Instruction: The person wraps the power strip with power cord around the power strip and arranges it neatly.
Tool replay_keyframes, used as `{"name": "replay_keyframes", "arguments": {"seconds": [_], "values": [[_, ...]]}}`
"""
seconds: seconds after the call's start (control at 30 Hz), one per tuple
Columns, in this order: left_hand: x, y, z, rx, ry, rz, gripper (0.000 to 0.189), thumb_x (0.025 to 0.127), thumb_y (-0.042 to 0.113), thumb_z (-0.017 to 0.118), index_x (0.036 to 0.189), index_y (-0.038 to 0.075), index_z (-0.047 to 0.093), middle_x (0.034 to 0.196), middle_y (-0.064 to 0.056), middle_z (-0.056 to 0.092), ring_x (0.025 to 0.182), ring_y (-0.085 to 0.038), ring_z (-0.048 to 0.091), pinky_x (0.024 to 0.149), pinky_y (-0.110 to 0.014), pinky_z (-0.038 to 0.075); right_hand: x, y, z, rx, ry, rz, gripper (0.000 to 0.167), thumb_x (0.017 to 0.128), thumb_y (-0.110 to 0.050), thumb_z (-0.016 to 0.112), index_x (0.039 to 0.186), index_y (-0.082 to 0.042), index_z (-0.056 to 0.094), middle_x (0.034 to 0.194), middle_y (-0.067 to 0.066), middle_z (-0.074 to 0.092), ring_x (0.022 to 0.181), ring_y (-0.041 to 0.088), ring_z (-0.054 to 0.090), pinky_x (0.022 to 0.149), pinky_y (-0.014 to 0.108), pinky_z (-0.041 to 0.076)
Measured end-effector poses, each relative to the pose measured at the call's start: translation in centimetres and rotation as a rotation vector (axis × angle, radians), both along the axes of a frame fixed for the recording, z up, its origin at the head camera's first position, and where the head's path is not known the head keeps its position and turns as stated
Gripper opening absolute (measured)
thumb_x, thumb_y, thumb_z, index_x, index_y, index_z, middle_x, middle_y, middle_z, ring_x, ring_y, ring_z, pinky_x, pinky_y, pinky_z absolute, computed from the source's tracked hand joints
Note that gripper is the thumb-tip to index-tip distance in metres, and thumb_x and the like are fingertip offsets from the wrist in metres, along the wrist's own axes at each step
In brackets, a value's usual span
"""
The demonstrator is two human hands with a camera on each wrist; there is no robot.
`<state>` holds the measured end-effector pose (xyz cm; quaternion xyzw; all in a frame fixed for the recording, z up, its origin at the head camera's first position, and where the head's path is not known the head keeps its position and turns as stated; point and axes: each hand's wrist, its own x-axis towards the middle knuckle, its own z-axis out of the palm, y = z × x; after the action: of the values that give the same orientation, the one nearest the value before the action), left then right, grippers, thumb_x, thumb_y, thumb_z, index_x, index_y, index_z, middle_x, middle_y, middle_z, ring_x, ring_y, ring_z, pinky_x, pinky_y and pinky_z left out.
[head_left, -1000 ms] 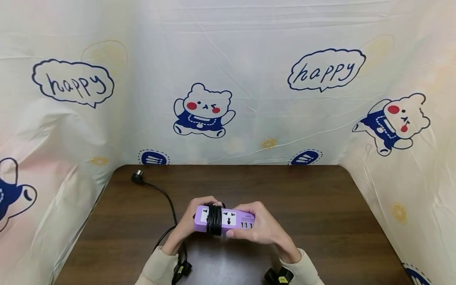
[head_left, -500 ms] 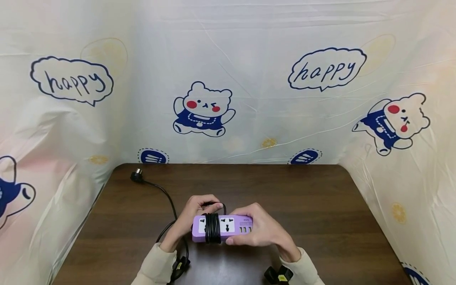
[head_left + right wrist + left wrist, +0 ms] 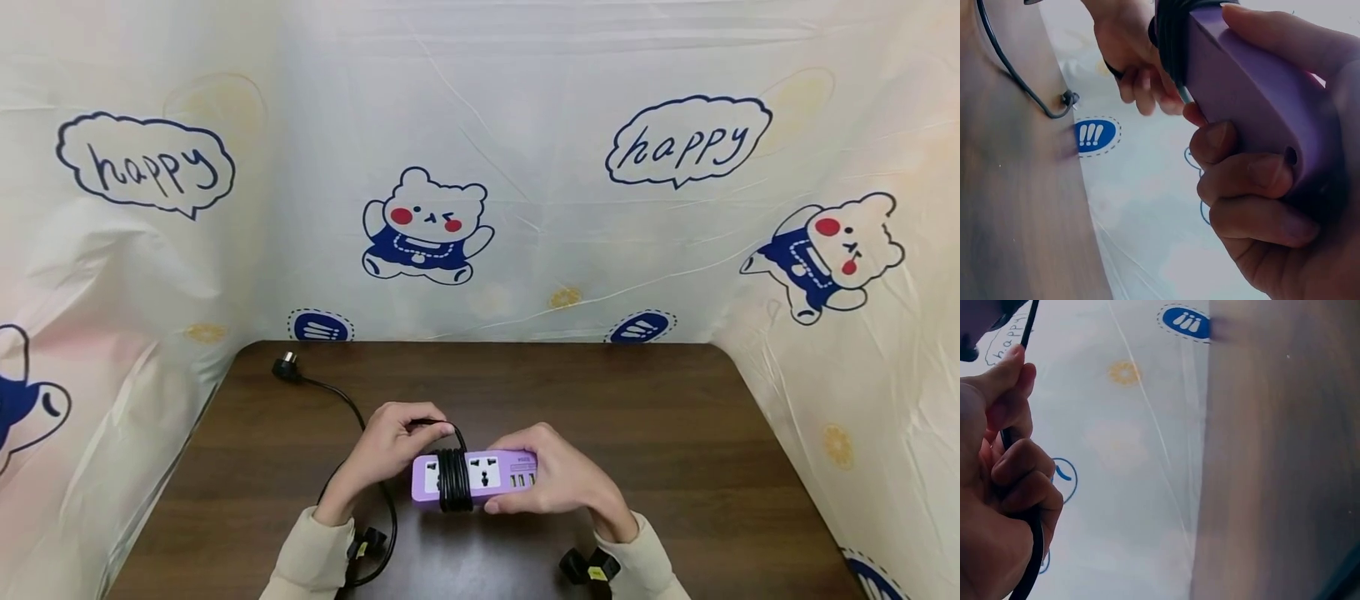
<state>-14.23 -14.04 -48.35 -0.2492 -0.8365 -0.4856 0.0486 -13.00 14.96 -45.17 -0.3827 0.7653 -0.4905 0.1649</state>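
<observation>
A purple power strip (image 3: 477,479) with white sockets and several USB ports is held above the table by my right hand (image 3: 551,471), which grips its right end. In the right wrist view, the fingers curl around the strip's underside (image 3: 1247,81). Several turns of black cord (image 3: 454,481) wrap its left half. Just left of and behind the strip, my left hand (image 3: 393,442) pinches the cord that runs off the wrap. The left wrist view shows the cord (image 3: 1033,544) passing through the curled fingers. Its loose part hangs past the left wrist in a loop.
On the table's (image 3: 660,400) far left lies the plug (image 3: 286,367) at the cord's end. A printed curtain (image 3: 540,250) stands behind the table and along both sides. Small black devices (image 3: 589,567) are strapped at both wrists.
My left hand has moved away from the strip, up and to the left, drawing a length of cord with it. The right hand has lowered the strip slightly and keeps its grip.
</observation>
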Motion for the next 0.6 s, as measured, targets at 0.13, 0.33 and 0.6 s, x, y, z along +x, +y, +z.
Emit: {"name": "replay_keyframes", "arguments": {"seconds": [0.13, 0.33, 0.6], "values": [[0.2, -0.1, 0.5, 0.032, -0.049, -0.037, 0.014, 0.100, 0.021, 0.077, 0.089, 0.029, 0.079, 0.071, 0.013, 0.058, 0.058, 0.000, 0.042, 0.055, -0.021, 0.038, 0.1, -0.2, 0.0, 0.038, 0.015, 0.006, 0.035, 0.079, -0.034, 0.095, 0.109, -0.029, 0.078, 0.089, -0.013, 0.074, 0.071, 0.002, 0.066, 0.060, 0.026, 0.057], [0.8, 0.3, 1.2, 0.029, -0.086, -0.033, 0.019, 0.101, 0.021, 0.075, 0.084, 0.029, 0.076, 0.063, 0.014, 0.040, 0.054, 0.001, 0.035, 0.052, -0.021, 0.031, 0.7, -1.0, 0.2, 0.113, 0.115, -0.002, 0.036, 0.076, -0.032, 0.097, 0.107, -0.027, 0.078, 0.092, -0.016, 0.073, 0.074, -0.002, 0.065, 0.063, 0.020, 0.055], [2.1, 1.8, 2.0, -0.178, 0.006, 0.152, 0.018, 0.097, 0.036, 0.078, 0.080, 0.040, 0.072, 0.057, 0.021, 0.033, 0.052, 0.002, 0.032, 0.053, -0.021, 0.027, 0.9, -1.5, -0.3, 0.235, 0.184, -0.105, 0.033, 0.075, -0.033, 0.095, 0.102, -0.025, 0.078, 0.085, -0.018, 0.069, 0.068, -0.003, 0.061, 0.058, 0.017, 0.050]]}}
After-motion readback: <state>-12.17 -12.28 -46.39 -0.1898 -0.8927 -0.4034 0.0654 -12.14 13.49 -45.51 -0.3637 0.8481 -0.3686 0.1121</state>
